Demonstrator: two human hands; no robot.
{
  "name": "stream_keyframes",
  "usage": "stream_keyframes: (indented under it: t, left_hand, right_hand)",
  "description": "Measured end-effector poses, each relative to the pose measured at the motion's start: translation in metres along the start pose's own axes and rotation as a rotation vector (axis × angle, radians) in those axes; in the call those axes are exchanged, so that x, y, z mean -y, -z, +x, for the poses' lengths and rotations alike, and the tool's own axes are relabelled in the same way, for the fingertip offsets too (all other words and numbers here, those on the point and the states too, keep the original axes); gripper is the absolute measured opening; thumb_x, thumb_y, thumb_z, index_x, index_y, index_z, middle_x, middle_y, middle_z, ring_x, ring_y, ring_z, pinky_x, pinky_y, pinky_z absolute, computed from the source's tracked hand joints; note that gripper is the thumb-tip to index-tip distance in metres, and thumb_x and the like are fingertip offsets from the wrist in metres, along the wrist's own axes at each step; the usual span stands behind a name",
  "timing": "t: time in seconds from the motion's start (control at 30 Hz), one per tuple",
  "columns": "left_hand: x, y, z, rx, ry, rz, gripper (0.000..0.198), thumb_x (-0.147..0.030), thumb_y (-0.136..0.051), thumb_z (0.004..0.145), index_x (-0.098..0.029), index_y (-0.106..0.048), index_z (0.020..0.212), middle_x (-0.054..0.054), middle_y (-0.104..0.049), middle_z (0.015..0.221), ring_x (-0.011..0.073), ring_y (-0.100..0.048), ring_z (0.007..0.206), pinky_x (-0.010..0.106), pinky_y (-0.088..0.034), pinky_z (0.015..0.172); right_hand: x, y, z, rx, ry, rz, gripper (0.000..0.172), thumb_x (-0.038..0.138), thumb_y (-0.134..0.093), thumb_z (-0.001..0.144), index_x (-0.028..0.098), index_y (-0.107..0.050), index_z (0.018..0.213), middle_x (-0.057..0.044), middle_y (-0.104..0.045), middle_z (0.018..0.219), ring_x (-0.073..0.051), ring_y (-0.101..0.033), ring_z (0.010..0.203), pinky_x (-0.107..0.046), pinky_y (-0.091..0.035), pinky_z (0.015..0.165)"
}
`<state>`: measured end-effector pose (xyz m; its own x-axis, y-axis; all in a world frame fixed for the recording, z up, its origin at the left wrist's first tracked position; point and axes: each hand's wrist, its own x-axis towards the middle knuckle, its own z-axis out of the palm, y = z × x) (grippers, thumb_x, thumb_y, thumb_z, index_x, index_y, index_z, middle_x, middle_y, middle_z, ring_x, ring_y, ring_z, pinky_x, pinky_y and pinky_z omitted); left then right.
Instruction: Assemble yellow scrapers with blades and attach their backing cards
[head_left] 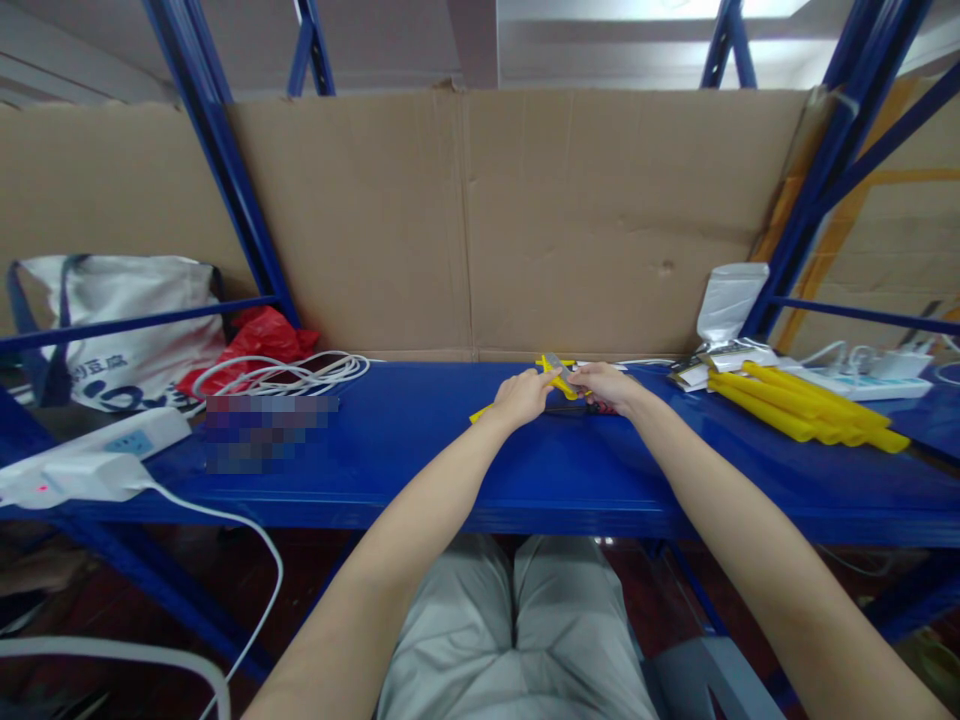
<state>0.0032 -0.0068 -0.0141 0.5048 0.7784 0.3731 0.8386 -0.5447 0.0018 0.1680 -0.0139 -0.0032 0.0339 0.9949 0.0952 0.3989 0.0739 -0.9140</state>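
Note:
Above the blue shelf top (420, 440), my left hand (523, 397) and my right hand (604, 384) are close together. Between them is a small yellow piece with a grey part (556, 372), too small to name more exactly. The fingers of both hands are closed on it, the left from one side and the right from the other. Below my right hand lies a thin dark tool with a red and black handle (600, 407), partly hidden. A yellow strip (478, 413) pokes out beside my left wrist.
Yellow tubes (810, 405) lie in a pile at right, near silver pouches (731, 310) and a white power strip (862, 383). To the left are coiled white cables (307, 375), a red plastic bag (270, 340), a cloth bag (135, 300) and another power strip (97, 460). Cardboard (465, 220) stands behind.

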Motion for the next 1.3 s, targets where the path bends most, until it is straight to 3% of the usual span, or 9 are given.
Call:
stream_keyframes:
  t: [0.23,0.7,0.9,1.3]
  left_hand:
    - [0.001,-0.001,0.001,0.02,-0.022,0.01,0.045,-0.032,-0.037,0.094,-0.036,-0.038,0.139,0.006,-0.06,0.109,0.0218,-0.061,0.097,0.033,-0.047,0.082]
    - [-0.009,0.004,-0.004,-0.026,-0.192,-0.011,0.043,-0.029,-0.039,0.093,-0.033,-0.045,0.135,0.004,-0.06,0.104,0.0181,-0.06,0.095,0.029,-0.046,0.083]
    - [-0.01,0.006,-0.006,-0.03,-0.206,-0.002,0.043,-0.029,-0.039,0.093,-0.032,-0.043,0.136,0.004,-0.06,0.104,0.0183,-0.06,0.095,0.029,-0.046,0.083]
    - [-0.01,0.006,-0.005,-0.006,-0.211,0.023,0.045,-0.031,-0.036,0.095,-0.034,-0.039,0.139,0.004,-0.058,0.108,0.0188,-0.059,0.097,0.029,-0.045,0.084]
  right_hand:
    - [-0.006,0.003,0.006,0.049,-0.016,-0.035,0.02,0.022,-0.064,0.075,0.015,-0.053,0.06,0.002,-0.05,0.047,-0.005,-0.041,0.041,-0.017,-0.03,0.04]
    - [-0.008,-0.003,0.014,-0.198,0.025,0.116,0.011,0.02,-0.054,0.08,0.015,-0.054,0.069,0.003,-0.049,0.051,-0.007,-0.041,0.044,-0.017,-0.034,0.043]
    - [-0.006,-0.003,0.01,-0.237,0.027,0.077,0.013,0.018,-0.054,0.078,0.016,-0.053,0.066,0.005,-0.044,0.048,-0.006,-0.036,0.042,-0.018,-0.028,0.04]
    - [-0.005,-0.002,0.011,-0.247,0.033,0.098,0.013,0.018,-0.054,0.075,0.016,-0.053,0.063,0.004,-0.047,0.049,-0.006,-0.038,0.042,-0.018,-0.028,0.041]
